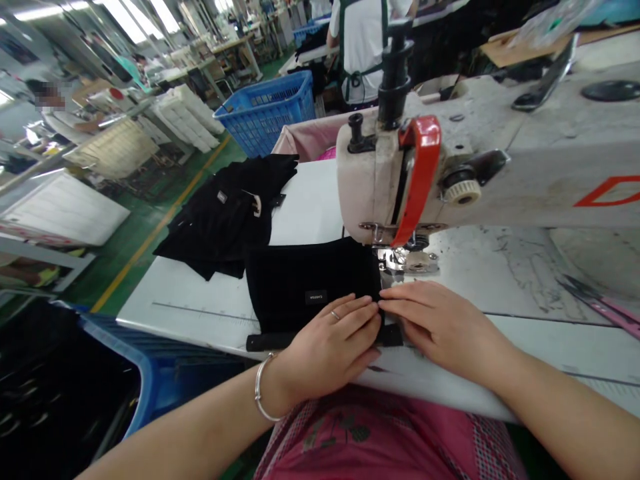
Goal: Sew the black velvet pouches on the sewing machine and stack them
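Observation:
A black fabric piece (285, 277) with a small woven label (316, 297) lies on the sewing machine's bed, its right edge beside the metal presser foot (393, 260). My left hand (337, 340), wearing a ring and a silver bangle, rests on the lower right of the cloth with fingers laid flat. From the other side, my right hand (440, 327) has its fingertips closed together at the cloth's right edge, just below the foot. A black strip (270, 342) shows along the fabric's lower side. Part of that edge is hidden under my fingers.
The sewing machine head (370, 180) with a red lever guard stands at right. Pink-handled scissors (600, 303) lie on its bed. A heap of black pieces (225, 207) sits behind left. Blue crates (270, 107) stand beyond and at lower left; co-workers are farther back.

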Demonstrator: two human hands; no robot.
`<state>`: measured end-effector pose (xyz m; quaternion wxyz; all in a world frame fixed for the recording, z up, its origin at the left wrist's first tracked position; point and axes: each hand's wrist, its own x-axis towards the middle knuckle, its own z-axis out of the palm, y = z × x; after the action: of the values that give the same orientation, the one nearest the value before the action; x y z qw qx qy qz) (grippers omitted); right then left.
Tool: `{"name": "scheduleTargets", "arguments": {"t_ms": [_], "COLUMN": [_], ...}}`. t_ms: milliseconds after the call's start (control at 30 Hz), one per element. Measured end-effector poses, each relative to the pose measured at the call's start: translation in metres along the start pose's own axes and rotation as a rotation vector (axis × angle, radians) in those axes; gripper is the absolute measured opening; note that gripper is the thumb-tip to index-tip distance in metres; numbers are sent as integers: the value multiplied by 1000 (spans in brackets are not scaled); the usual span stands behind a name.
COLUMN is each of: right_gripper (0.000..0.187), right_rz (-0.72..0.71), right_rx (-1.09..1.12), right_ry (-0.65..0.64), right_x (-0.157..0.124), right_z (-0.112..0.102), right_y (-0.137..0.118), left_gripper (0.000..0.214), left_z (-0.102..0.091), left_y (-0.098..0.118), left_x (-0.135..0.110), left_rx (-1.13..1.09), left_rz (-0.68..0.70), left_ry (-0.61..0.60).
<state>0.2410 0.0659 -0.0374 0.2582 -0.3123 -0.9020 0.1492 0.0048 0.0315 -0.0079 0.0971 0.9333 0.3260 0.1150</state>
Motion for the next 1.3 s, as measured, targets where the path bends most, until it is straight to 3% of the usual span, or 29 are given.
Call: {"name": "scheduleTargets", "arguments": {"t_ms": [167,633,900,1000,1133,1300], "right_gripper": [34,43,46,41,22,19], "right_rz": [-9,182,261,237,249,347], "right_rx": [-20,-83,-159,-119,-191,-381], "right_ry": [1,-8,-3,91,233,131], "right_x": [2,16,18,17,16,22], "right_z": [1,1,7,4,-4,-7], "right_y": [1,2,4,6,12,14], "left_gripper": [36,30,29,26,17,14], "left_z": [-2,3,3,3,4,-2], "left_y": [-26,-84,-94,-92,-95,-108], "left_x": [11,45,57,55,52,56], "left_rx": [-55,-41,-41,-12,-98,-339], "left_rz": [79,231,215,162,137,154], "left_ry": [43,134,123,154,216,198]}}
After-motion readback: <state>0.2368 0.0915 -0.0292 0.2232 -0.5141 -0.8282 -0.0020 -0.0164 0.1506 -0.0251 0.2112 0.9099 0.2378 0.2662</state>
